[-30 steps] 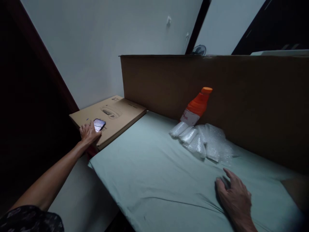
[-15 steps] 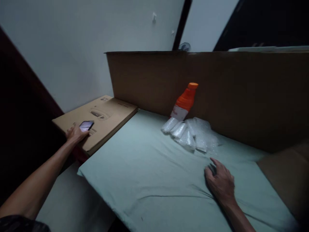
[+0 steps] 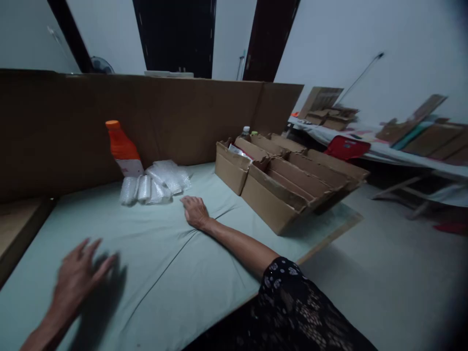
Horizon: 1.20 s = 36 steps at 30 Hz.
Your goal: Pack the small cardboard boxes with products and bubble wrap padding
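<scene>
My left hand [image 3: 75,273] hovers over the pale green cloth [image 3: 153,273] at the lower left, fingers spread and slightly blurred, with nothing in it. My right hand [image 3: 195,210] rests palm down on the cloth, fingers loosely out and holding nothing. Just beyond it lie several pieces of clear bubble wrap [image 3: 157,187], some of them rolled. Behind these stands an orange bottle [image 3: 124,148] with a white label, leaning against the upright cardboard panel [image 3: 197,117].
Divided cardboard boxes [image 3: 278,195] stand on the right of the table, with bottle caps showing behind them. At the left edge is part of a flat cardboard box [image 3: 16,222]. Another table [image 3: 395,151] farther right carries boxes and a red item [image 3: 345,147].
My view has swung right. My left hand has left the phone on the flat box and is over the cloth; the phone is out of view. My right hand still rests on the cloth.
</scene>
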Tool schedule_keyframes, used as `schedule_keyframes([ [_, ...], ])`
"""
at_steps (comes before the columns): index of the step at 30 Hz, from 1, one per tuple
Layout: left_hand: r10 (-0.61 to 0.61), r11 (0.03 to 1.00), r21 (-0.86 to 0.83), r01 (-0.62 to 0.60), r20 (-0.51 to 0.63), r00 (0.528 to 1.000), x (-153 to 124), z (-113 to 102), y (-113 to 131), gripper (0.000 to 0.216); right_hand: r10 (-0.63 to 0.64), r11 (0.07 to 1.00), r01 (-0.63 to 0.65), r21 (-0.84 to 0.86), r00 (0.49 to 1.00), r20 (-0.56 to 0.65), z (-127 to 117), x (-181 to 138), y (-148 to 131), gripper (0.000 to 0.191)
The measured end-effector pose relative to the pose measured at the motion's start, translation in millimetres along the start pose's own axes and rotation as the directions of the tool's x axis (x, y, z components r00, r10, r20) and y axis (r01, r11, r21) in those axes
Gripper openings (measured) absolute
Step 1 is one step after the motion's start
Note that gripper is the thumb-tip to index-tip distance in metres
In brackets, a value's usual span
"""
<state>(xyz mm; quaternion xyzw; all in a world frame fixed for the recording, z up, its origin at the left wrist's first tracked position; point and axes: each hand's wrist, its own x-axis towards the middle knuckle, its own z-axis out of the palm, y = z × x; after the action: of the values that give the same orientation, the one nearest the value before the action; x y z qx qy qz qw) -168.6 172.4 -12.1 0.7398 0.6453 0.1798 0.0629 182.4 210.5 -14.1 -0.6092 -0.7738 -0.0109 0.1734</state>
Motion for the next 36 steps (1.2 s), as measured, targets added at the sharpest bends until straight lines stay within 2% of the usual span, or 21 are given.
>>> schedule_keyframes([
  [2, 0.087, 0.996, 0.003, -0.087, 0.052, 0.995, -2.2, 35.4, 54.5, 0.061, -0.055, 0.998, 0.055, -0.009, 0.998, 0.007, -14.3, -19.2, -4.4, 0.044],
  [4, 0.179, 0.984, -0.002, -0.180, 0.093, 0.979, -17.8, 64.0, 104.9, 0.060, -0.114, 0.993, 0.114, -0.009, 0.993, 0.007, -37.5, -44.5, -1.6, 0.043],
  [6, 0.314, 0.949, -0.010, -0.314, 0.110, 0.943, -44.0, 83.8, 145.3, 0.056, -0.145, 0.989, 0.144, -0.024, 0.989, -0.021, -72.1, -73.3, 11.0, 0.043],
  [8, 0.449, 0.893, -0.082, -0.442, 0.131, 0.884, -74.8, 93.9, 174.5, 0.055, -0.118, 0.989, 0.106, -0.103, 0.986, -0.117, -116.2, -101.1, 33.5, 0.042],
  [9, 0.514, 0.857, -0.128, -0.499, 0.144, 0.846, -89.9, 95.7, 185.7, 0.057, -0.084, 0.983, 0.050, -0.174, 0.978, -0.189, -139.6, -113.2, 47.4, 0.042],
  [11, 0.620, 0.782, -0.215, -0.585, 0.175, 0.764, -116.8, 94.8, 204.0, 0.062, 0.043, 0.944, -0.138, -0.298, 0.951, -0.305, -183.4, -132.7, 76.8, 0.051],
  [13, 0.687, 0.725, -0.277, -0.631, 0.209, 0.696, -137.1, 91.0, 218.8, 0.066, 0.230, 0.863, -0.318, -0.392, 0.939, -0.255, -216.6, -145.9, 102.3, 0.055],
  [15, 0.702, 0.709, -0.316, -0.631, 0.227, 0.675, -150.4, 86.9, 230.0, 0.068, 0.386, 0.798, -0.400, -0.450, 0.914, -0.127, -236.1, -155.4, 118.7, 0.043],
  [17, 0.683, 0.719, -0.365, -0.591, 0.218, 0.697, -157.9, 83.6, 235.5, 0.064, 0.444, 0.785, -0.407, -0.468, 0.896, -0.034, -244.2, -164.6, 124.2, 0.030],
  [20, 0.587, 0.740, -0.516, -0.432, 0.181, 0.789, -162.3, 78.9, 228.9, 0.053, 0.375, 0.823, -0.324, -0.467, 0.927, 0.018, -245.2, -185.0, 115.8, 0.025],
  [23, 0.379, 0.738, -0.649, -0.186, 0.171, 0.909, -162.9, 71.6, 208.8, 0.049, 0.151, 0.915, -0.106, -0.389, 0.985, 0.088, -244.1, -211.9, 96.7, 0.022],
  [25, 0.233, 0.730, -0.680, -0.069, 0.152, 0.961, -161.9, 64.5, 193.8, 0.051, -0.057, 0.954, 0.088, -0.288, 0.992, 0.111, -243.8, -226.1, 81.7, 0.019],
  [28, 0.084, 0.727, -0.687, 0.001, 0.090, 0.992, -158.7, 52.5, 174.9, 0.054, -0.305, 0.928, 0.319, -0.193, 0.947, 0.098, -240.1, -230.4, 58.1, 0.022],
  [31, -0.017, 0.735, -0.678, 0.010, -0.004, 1.000, -155.4, 42.1, 161.0, 0.060, -0.475, 0.863, 0.481, -0.153, 0.877, 0.074, -228.3, -212.2, 35.0, 0.030],
  [34, -0.087, 0.741, -0.671, -0.004, -0.103, 0.991, -154.4, 36.4, 151.5, 0.065, -0.623, 0.776, 0.621, -0.109, 0.782, 0.013, -210.3, -183.0, 14.3, 0.014],
  [36, -0.110, 0.746, -0.666, -0.003, -0.128, 0.986, -155.1, 35.7, 148.0, 0.066, -0.677, 0.735, 0.672, -0.096, 0.735, -0.037, -200.0, -165.9, 5.6, 0.013],
])
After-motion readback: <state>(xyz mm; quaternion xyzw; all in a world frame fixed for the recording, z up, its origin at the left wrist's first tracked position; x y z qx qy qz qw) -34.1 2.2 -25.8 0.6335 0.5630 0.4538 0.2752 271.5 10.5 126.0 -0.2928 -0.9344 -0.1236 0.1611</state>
